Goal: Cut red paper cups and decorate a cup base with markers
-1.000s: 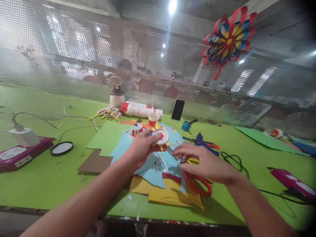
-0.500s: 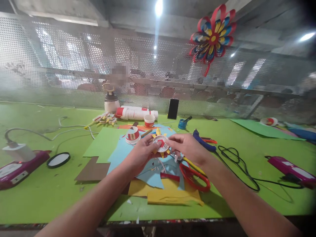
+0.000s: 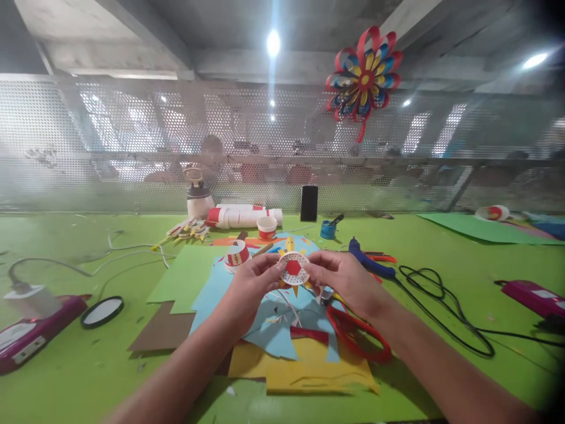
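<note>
Between my hands is a small paper turtle point(image 3: 293, 268), with a dotted white disc for a shell, a red hexagon in its middle and yellow head and legs around the rim. My left hand point(image 3: 252, 290) pinches the disc's left edge between thumb and fingers. On the opposite edge, the thumb and fingers of my right hand point(image 3: 349, 284) are closed on it too. Below my right hand lie red-handled scissors point(image 3: 359, 337), partly covered by the hand. Light blue paper point(image 3: 265, 335) is spread under both hands, and a cut paper cup point(image 3: 237, 254) stands beyond my left hand.
Yellow paper point(image 3: 315, 380) lies near the front edge. At right are a blue glue gun point(image 3: 373, 262) and its black cable point(image 3: 435, 300). A phone point(image 3: 309, 204), a blue pot point(image 3: 328, 229) and stacked cups point(image 3: 247, 217) stand behind. A power strip point(image 3: 44, 338) sits left.
My view has tilted up slightly. Both hands still hold the turtle; my left thumb has moved from the red hexagon to the disc's edge, and the shell now faces me more fully.
</note>
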Demonstrator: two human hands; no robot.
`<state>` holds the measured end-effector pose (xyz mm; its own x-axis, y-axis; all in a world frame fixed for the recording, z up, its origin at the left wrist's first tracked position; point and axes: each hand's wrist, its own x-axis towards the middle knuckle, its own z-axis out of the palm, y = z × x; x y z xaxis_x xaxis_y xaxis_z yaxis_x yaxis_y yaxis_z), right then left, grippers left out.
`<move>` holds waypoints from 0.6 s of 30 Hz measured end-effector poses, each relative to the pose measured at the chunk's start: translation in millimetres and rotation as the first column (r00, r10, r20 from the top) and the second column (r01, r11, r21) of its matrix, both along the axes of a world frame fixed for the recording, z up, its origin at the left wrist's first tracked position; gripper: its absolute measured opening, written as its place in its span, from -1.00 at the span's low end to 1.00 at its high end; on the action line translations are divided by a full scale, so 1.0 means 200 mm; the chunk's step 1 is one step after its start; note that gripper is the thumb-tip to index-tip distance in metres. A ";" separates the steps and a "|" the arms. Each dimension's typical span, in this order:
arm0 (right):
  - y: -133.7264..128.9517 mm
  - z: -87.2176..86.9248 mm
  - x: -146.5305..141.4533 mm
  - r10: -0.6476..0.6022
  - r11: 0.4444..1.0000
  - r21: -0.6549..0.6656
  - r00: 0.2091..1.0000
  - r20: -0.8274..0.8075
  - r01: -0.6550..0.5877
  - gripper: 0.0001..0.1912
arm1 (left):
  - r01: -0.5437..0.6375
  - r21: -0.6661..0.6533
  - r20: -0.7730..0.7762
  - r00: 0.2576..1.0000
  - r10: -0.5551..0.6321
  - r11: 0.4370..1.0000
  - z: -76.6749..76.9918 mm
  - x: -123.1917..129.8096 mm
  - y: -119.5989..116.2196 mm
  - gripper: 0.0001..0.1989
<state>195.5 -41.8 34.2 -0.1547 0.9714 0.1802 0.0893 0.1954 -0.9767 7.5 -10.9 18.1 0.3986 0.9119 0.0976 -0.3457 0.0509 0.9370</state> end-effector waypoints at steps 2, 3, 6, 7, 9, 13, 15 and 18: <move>-0.01 0.01 -0.01 -0.013 1.000 0.017 1.000 0.008 0.013 -0.69 | 0.009 0.027 -0.014 1.000 -0.008 1.000 0.01 0.00 0.00 -0.68; -0.01 0.01 -0.01 -0.017 1.000 0.023 1.000 0.009 0.016 -0.70 | 0.017 0.037 -0.020 1.000 -0.016 0.999 0.01 0.00 0.00 -0.68; -0.01 0.01 -0.01 -0.015 1.000 0.019 1.000 -0.016 0.015 -0.73 | 0.021 0.049 -0.036 0.999 -0.019 0.999 0.01 -0.01 0.00 -0.67; -0.01 0.01 -0.01 -0.009 1.000 0.013 0.999 -0.034 0.010 -0.73 | 0.018 0.048 -0.034 0.999 -0.017 0.999 0.01 -0.01 0.01 -0.67; -0.01 0.00 -0.01 0.001 1.000 0.003 0.998 -0.065 -0.001 -0.73 | 0.017 0.048 -0.012 1.000 -0.017 0.999 0.01 -0.01 0.01 -0.67; 0.00 -0.02 -0.02 0.000 1.000 -0.021 0.994 -0.108 -0.002 -0.72 | 0.065 0.074 0.009 0.998 -0.066 0.995 0.00 -0.02 0.01 -0.69; -0.01 -0.02 -0.03 -0.011 0.999 -0.031 0.992 -0.126 0.007 -0.71 | 0.094 0.085 -0.024 0.995 -0.092 0.992 0.00 -0.02 0.01 -0.68; -0.01 -0.01 -0.04 -0.025 0.999 -0.031 0.990 -0.136 0.021 -0.71 | 0.095 0.071 -0.043 0.995 -0.092 0.993 0.00 -0.01 0.01 -0.59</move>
